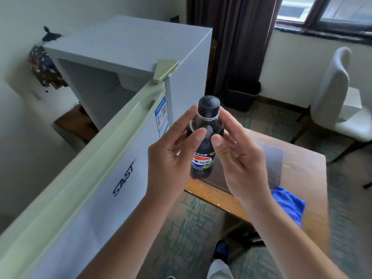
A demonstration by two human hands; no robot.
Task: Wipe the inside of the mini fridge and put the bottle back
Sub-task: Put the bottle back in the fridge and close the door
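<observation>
A: Fingers first; condition?

B: Both sets spread and curled, thumb tips pressed to the shoulder of the bottle; remaining tips wrapped behind the neck and partly hidden; left hand and right hand closed on it from opposite sides, 2 hands to 1 bottle.

A: Position of bottle relative to those tips?

B: Pinned between them, upright, black cap clear above the grip, label and base hanging free below the thumbs; base seemingly just clear of the wooden table, though contact with the glass panel cannot be ruled out.

A: Reason for such a hold?

B: Judged a steadying, 2-sided grip on a full, dark drink; suited to a carry leftward.

A: Surroundings?

B: Mini fridge to the left; door swung wide, cavity bare and pale, no shelf contents visible; blue cloth lying crumpled at the table's near edge, just beside the right wrist.

A: Stage of task?

B: Wiping likely complete, given cloth laid aside; return of bottle to cavity not yet done.
</observation>
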